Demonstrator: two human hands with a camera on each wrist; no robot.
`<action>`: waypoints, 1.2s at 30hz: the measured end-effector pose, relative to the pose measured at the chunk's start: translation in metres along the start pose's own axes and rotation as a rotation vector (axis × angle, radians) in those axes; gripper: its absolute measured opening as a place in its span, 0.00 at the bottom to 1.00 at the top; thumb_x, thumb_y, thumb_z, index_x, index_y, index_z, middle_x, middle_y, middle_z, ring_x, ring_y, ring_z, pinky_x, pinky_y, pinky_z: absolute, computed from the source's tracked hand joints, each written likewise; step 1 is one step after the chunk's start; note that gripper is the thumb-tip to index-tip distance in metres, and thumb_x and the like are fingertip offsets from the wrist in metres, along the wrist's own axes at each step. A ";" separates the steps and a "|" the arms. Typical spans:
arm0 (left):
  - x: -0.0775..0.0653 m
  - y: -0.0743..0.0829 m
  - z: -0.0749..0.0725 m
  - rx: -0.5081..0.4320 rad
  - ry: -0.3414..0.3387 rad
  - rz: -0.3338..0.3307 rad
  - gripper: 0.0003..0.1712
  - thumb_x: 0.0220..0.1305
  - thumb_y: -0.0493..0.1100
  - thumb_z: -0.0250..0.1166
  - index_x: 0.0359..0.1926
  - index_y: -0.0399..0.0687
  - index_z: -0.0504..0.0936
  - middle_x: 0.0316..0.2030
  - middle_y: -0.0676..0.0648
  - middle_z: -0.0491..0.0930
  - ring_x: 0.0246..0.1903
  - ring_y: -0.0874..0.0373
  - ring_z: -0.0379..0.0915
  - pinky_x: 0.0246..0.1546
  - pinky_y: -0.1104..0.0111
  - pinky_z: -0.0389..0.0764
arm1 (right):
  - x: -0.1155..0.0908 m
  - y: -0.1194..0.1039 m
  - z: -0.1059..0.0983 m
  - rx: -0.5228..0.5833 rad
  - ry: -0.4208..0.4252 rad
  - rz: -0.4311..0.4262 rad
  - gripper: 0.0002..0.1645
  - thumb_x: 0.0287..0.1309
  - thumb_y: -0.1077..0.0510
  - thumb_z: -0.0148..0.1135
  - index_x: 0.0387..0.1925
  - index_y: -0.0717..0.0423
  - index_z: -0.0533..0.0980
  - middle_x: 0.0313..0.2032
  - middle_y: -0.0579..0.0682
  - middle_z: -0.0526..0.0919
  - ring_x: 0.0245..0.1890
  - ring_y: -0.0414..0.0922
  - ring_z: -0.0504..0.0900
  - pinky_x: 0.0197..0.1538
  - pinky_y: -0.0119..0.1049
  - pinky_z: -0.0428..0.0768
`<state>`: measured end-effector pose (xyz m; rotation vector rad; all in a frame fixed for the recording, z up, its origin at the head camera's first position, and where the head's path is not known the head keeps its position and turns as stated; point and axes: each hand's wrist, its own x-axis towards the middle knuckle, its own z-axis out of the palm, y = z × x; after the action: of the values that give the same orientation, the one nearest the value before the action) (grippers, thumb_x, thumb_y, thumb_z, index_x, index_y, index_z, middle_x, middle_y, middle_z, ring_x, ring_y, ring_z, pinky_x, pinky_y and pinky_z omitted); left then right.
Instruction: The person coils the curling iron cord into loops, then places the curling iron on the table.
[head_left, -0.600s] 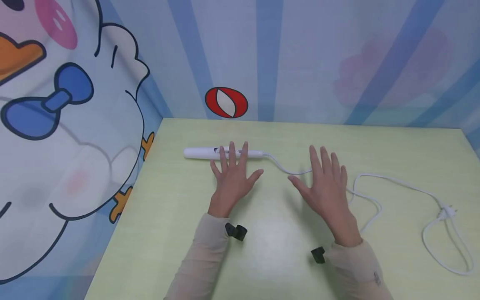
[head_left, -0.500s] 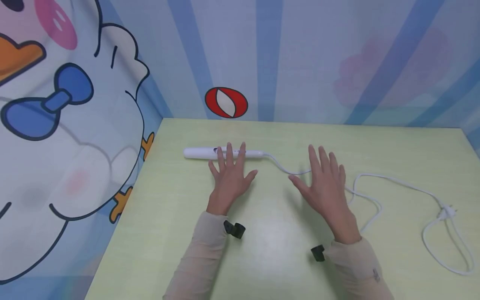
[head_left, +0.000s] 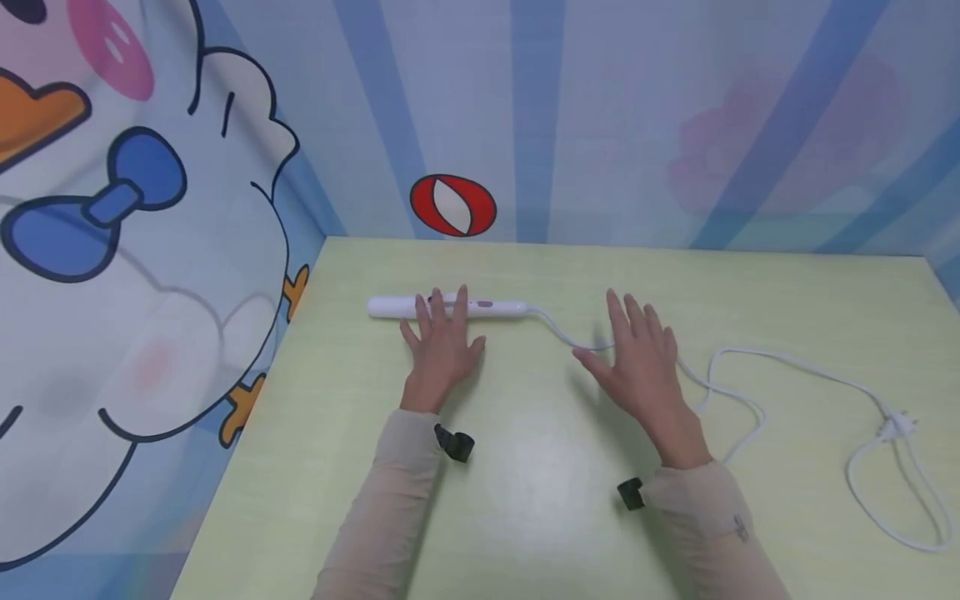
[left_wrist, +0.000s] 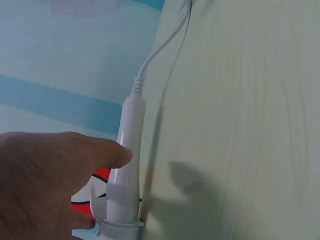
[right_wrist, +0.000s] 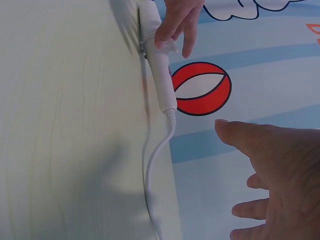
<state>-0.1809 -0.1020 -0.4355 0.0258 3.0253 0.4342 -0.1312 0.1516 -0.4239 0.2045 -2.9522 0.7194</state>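
A long white curling iron point(head_left: 495, 308) lies sideways near the table's back edge, its cord leaving the right end. My left hand point(head_left: 441, 358) is spread over its middle with fingers fairly straight, covering part of it; whether the fingertips touch it I cannot tell. In the left wrist view, the curling iron point(left_wrist: 129, 135) shows its handle and a small lever beside the hand. My right hand point(head_left: 643, 371) hovers further right, fingers extended and holding nothing, above part of the white cord point(head_left: 551, 323). The right wrist view shows that hand point(right_wrist: 285, 175) apart from the curling iron point(right_wrist: 161, 75).
The cord runs on in loose loops to a white plug point(head_left: 896, 425) at the right of the pale wooden table point(head_left: 540, 533). A printed cartoon backdrop point(head_left: 600, 125) stands along the back and left edges. Each sleeve cuff carries a small black camera point(head_left: 456, 444).
My left hand has slid left along the curling iron, uncovering a button on its handle. The right hand has shifted slightly left. The curling iron has stayed in place.
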 end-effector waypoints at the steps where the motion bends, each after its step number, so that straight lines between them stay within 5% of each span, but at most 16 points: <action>1: 0.001 -0.001 0.000 -0.003 -0.004 -0.003 0.44 0.61 0.55 0.58 0.72 0.57 0.45 0.70 0.37 0.41 0.68 0.37 0.28 0.59 0.37 0.37 | 0.001 0.001 0.001 0.000 -0.006 -0.002 0.51 0.56 0.38 0.56 0.71 0.54 0.44 0.67 0.64 0.51 0.66 0.66 0.47 0.59 0.67 0.46; 14: 0.021 -0.020 -0.003 -0.008 -0.028 -0.065 0.45 0.62 0.53 0.57 0.72 0.54 0.42 0.70 0.38 0.41 0.68 0.38 0.26 0.60 0.39 0.32 | 0.013 0.008 0.021 0.032 -0.121 0.007 0.44 0.59 0.41 0.55 0.68 0.59 0.52 0.64 0.63 0.59 0.66 0.66 0.49 0.61 0.65 0.44; 36: 0.034 -0.029 -0.002 0.044 0.041 -0.018 0.27 0.59 0.39 0.56 0.61 0.48 0.64 0.60 0.36 0.60 0.65 0.37 0.42 0.59 0.38 0.38 | 0.020 0.014 0.039 0.027 -0.146 -0.027 0.31 0.58 0.47 0.59 0.58 0.60 0.68 0.57 0.61 0.70 0.61 0.60 0.62 0.61 0.63 0.50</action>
<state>-0.2146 -0.1294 -0.4448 -0.0080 3.0729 0.3713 -0.1557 0.1433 -0.4624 0.3119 -3.0709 0.7733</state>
